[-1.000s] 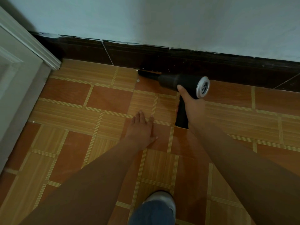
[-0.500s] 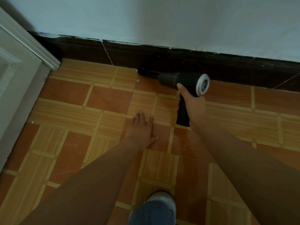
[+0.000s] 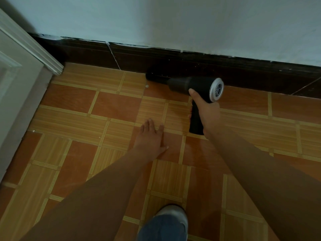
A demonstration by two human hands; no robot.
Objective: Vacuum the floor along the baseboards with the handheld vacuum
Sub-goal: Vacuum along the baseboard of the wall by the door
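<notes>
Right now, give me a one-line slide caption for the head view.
Right hand grips the black handheld vacuum, nozzle along the dark baseboard; left hand rests flat on the orange tiled floor.

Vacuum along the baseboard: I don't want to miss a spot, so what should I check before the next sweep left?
1. Right hand grips the vacuum firmly: ok.
2. Nozzle low against the foot of the baseboard: ok.
3. Left hand flat on the floor, apart from the nozzle: ok.
4. White speck beside the nozzle tip picked up: not ok, it lies on the floor.
5. Motor running: cannot tell.
</notes>
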